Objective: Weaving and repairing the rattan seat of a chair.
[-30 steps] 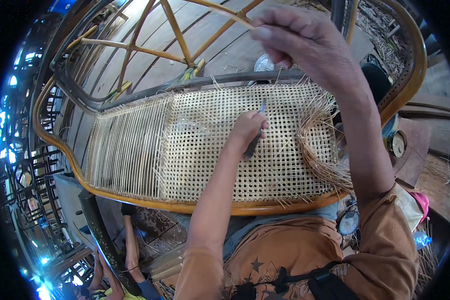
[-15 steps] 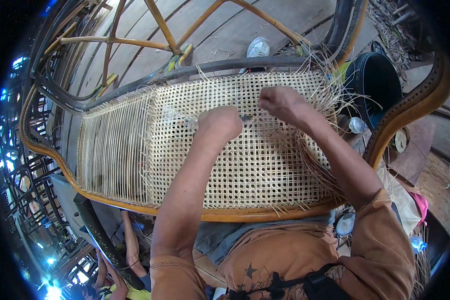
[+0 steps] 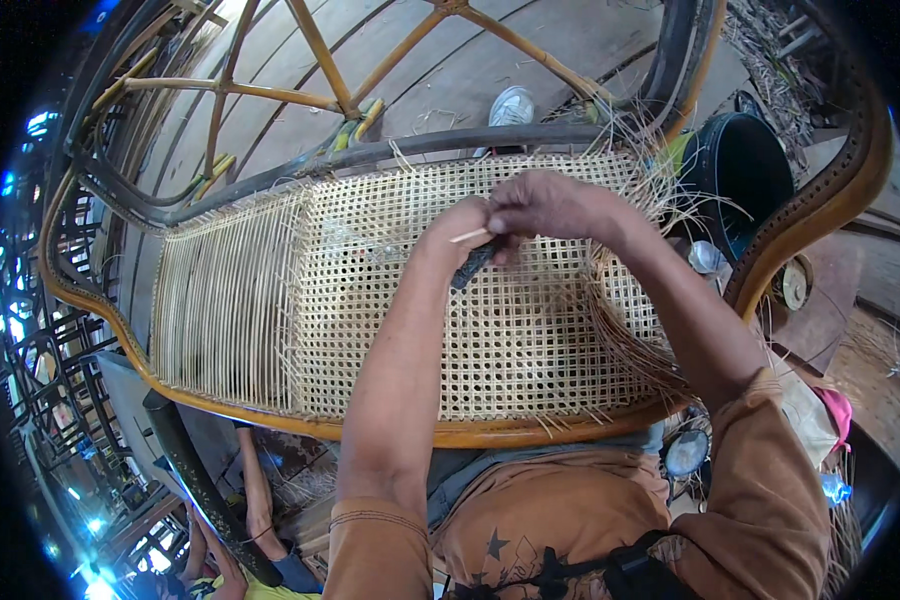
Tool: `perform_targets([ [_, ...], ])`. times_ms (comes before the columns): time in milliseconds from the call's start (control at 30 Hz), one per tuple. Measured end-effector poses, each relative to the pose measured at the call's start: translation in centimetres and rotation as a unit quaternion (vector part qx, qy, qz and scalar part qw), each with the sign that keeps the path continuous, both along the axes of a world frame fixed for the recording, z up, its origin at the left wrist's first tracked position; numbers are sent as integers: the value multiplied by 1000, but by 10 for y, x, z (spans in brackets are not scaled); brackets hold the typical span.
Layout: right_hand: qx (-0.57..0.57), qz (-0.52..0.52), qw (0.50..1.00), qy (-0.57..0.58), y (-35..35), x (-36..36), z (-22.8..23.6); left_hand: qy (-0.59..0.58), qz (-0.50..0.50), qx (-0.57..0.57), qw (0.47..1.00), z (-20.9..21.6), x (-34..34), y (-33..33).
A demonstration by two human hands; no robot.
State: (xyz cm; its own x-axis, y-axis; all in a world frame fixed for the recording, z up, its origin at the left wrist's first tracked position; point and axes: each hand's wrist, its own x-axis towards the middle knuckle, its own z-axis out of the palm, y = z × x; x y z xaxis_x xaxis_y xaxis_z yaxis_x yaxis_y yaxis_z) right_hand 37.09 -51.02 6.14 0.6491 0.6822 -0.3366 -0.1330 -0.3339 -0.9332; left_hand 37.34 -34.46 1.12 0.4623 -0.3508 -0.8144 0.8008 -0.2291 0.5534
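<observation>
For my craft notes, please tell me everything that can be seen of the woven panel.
The woven panel is long, pale and cane-like, lying roughly flat, its near edge along an orange rail. Most of it is open lattice; the left part shows mainly parallel strands. Loose ends stick out in places. A strand bundle curves over its right end. The left hand and right hand are over it; contact is unclear.

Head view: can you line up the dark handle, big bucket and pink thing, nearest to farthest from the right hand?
1. Dark handle: by the left hand
2. Big bucket: to the right
3. Pink thing: far lower right
</observation>
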Motion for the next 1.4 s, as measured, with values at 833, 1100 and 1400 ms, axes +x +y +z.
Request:
perform_targets([
  [833,-263,-35,962,-60,-8,-11,-25,-138,-610,414,661,71,13,-26],
  [1100,-345,-20,928,-139,8,-21,-50,-372,-509,373,680,45,-21,8],
  [1400,-47,-168,983,-58,35,-35,-49,-299,-479,454,689,110,-10,51],
])
